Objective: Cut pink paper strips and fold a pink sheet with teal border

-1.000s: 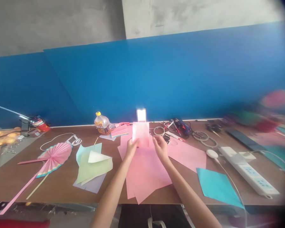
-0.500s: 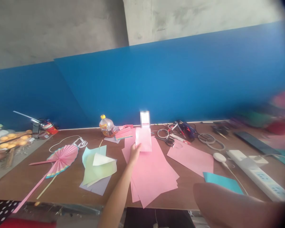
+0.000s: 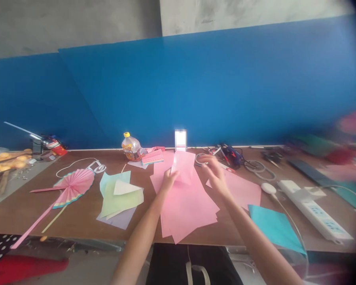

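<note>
My left hand (image 3: pixel 169 179) pinches the lower left edge of a small pink sheet of paper (image 3: pixel 184 167), which is raised over the stack of pink paper (image 3: pixel 190 211). To the right of that sheet, my right hand (image 3: pixel 216 173) hovers with curled fingers, thumb and fingers apart, and nothing visible between them. Part of a pair of scissors lies hidden behind this hand. Another pink sheet (image 3: pixel 245 188) rests on the table to its right. A bright, upright phone-like screen (image 3: pixel 180 139), blurred out, stands just behind the held paper.
On the left lie a pink paper fan (image 3: pixel 74 186) and green and blue sheets (image 3: pixel 121 202). A yellow-capped bottle (image 3: pixel 131 148) stands at the back. Rightward are a cable coil (image 3: pixel 259 169), a turquoise sheet (image 3: pixel 274 227) and a white power strip (image 3: pixel 317 213). A blue panel (image 3: pixel 195 87) rises behind the table.
My right hand has come up from the lower right to beside the held pink sheet. My left hand keeps its hold, with the sheet now tilted. The view has dipped slightly.
</note>
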### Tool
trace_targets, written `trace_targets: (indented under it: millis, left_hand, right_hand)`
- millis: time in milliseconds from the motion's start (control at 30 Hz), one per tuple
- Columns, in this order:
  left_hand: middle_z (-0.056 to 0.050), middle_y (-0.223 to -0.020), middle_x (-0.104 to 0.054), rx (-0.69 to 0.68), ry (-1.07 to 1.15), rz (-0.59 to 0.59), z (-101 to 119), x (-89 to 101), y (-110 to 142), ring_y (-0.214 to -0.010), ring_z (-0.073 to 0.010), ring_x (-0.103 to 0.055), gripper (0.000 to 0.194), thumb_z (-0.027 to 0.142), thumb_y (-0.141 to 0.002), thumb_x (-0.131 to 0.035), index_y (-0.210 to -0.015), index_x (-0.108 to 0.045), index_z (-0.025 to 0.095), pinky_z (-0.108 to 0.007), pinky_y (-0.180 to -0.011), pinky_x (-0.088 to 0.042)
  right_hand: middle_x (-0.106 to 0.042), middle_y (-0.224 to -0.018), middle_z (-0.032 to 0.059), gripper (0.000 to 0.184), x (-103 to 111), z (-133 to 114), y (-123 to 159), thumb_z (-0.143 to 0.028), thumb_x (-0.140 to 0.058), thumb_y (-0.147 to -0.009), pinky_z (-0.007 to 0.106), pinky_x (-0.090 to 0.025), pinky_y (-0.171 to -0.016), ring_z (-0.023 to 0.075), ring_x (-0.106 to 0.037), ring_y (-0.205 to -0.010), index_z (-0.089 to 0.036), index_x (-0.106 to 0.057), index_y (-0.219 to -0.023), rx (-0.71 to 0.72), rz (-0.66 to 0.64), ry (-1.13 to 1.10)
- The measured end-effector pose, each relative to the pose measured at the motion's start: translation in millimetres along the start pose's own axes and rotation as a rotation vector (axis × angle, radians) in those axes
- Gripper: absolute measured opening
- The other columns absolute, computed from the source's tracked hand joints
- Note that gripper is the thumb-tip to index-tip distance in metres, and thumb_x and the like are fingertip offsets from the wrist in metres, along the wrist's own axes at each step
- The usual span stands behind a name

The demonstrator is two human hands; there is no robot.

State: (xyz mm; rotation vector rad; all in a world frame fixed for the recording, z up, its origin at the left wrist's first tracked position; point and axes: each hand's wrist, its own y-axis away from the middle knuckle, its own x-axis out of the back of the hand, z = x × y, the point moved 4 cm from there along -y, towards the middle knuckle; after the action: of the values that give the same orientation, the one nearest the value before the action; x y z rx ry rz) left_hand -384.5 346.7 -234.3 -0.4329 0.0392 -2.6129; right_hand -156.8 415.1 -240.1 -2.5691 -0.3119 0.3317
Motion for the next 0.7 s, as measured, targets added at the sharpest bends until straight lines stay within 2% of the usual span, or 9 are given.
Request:
trace_targets:
  millis: [67, 133, 233, 300, 400, 467, 533, 600, 700]
  left_hand:
    - [-0.01, -0.104, -0.071, -0.011, -0.002, -0.064, 1, -6.7, 1, -0.098, -0.0243, -0.063, 0.046, 0.04, -0.073, -0.069, -0.109, -0.067, 0.011, -0.032, -0.086, -0.048]
    - [-0.009, -0.101, -0.071, -0.02, -0.034, -0.101, 2, -10.8, 2, -0.094, -0.0234, -0.063, 0.046, 0.039, -0.072, -0.07, -0.108, -0.067, 0.011, -0.03, -0.083, -0.047]
    - [-0.009, -0.105, -0.07, -0.015, -0.049, -0.11, 4, -11.7, 3, -0.094, -0.0233, -0.062, 0.049, 0.038, -0.07, -0.071, -0.111, -0.067, 0.012, -0.03, -0.083, -0.046]
    - [-0.01, -0.111, -0.069, -0.007, -0.017, -0.128, 5, -11.5, 4, -0.098, -0.0239, -0.062, 0.053, 0.037, -0.07, -0.071, -0.117, -0.064, 0.014, -0.031, -0.087, -0.046]
    - [-0.011, -0.116, -0.068, 0.005, 0.022, -0.176, 5, -11.9, 6, -0.104, -0.0249, -0.061, 0.058, 0.033, -0.069, -0.072, -0.123, -0.061, 0.015, -0.034, -0.093, -0.044]
    - [-0.011, -0.115, -0.068, 0.022, 0.042, -0.195, 4, -11.8, 6, -0.107, -0.0255, -0.06, 0.058, 0.034, -0.069, -0.074, -0.122, -0.062, 0.015, -0.035, -0.096, -0.043]
    - [-0.01, -0.11, -0.07, 0.063, 0.076, -0.199, 0, -11.3, 5, -0.107, -0.0263, -0.06, 0.053, 0.042, -0.071, -0.072, -0.116, -0.065, 0.014, -0.036, -0.097, -0.043]
    - [-0.011, -0.107, -0.071, 0.114, 0.117, -0.166, -5, -9.8, 4, -0.109, -0.0276, -0.059, 0.051, 0.052, -0.075, -0.066, -0.108, -0.068, 0.013, -0.038, -0.098, -0.042]
    - [-0.012, -0.109, -0.07, 0.136, 0.133, -0.043, -12, -5.2, 1, -0.119, -0.028, -0.054, 0.055, 0.061, -0.076, -0.062, -0.104, -0.069, 0.014, -0.037, -0.102, -0.039]
  right_hand:
    - [-0.062, -0.103, 0.0108, 0.035, -25, 30, 2, -0.046, -0.052, -0.087, 0.037, -0.051, -0.076, 0.024, -0.059, -0.093, -0.023, -0.057, -0.112, -0.057, -0.047, 0.001]
    - [-0.06, -0.109, 0.0117, 0.044, -42, 63, 5, -0.045, -0.056, -0.084, 0.035, -0.052, -0.077, 0.0209, -0.059, -0.091, -0.02, -0.05, -0.12, -0.176, -0.083, -0.046]
    - [-0.058, -0.115, 0.0122, 0.046, -50, 92, 5, -0.043, -0.057, -0.083, 0.034, -0.051, -0.078, 0.0192, -0.059, -0.089, -0.02, -0.047, -0.123, -0.22, -0.031, -0.001]
    - [-0.06, -0.111, 0.0102, 0.044, -51, 98, 2, -0.041, -0.058, -0.083, 0.033, -0.051, -0.075, 0.0187, -0.06, -0.086, -0.021, -0.048, -0.121, -0.227, -0.019, -0.01]
    - [-0.063, -0.09, 0.0042, 0.046, -53, 98, -2, -0.04, -0.059, -0.082, 0.03, -0.05, -0.067, 0.0175, -0.06, -0.075, -0.022, -0.044, -0.122, -0.284, -0.079, -0.199]
    - [-0.06, -0.077, 0.0002, 0.048, -54, 97, -3, -0.039, -0.06, -0.082, 0.029, -0.048, -0.064, 0.0167, -0.059, -0.068, -0.023, -0.042, -0.123, -0.318, -0.133, -0.318]
    - [-0.059, -0.074, -0.001, 0.05, -55, 96, -1, -0.039, -0.06, -0.081, 0.028, -0.047, -0.062, 0.0163, -0.058, -0.066, -0.023, -0.042, -0.125, -0.32, -0.169, -0.358]
    - [-0.059, -0.074, -0.0004, 0.052, -55, 96, 1, -0.04, -0.06, -0.081, 0.028, -0.046, -0.06, 0.0167, -0.057, -0.065, -0.024, -0.042, -0.127, -0.305, -0.182, -0.334]
    - [-0.061, -0.075, 0.0017, 0.051, -55, 97, 6, -0.042, -0.058, -0.081, 0.03, -0.047, -0.061, 0.018, -0.058, -0.067, -0.022, -0.046, -0.127, -0.274, -0.184, -0.262]
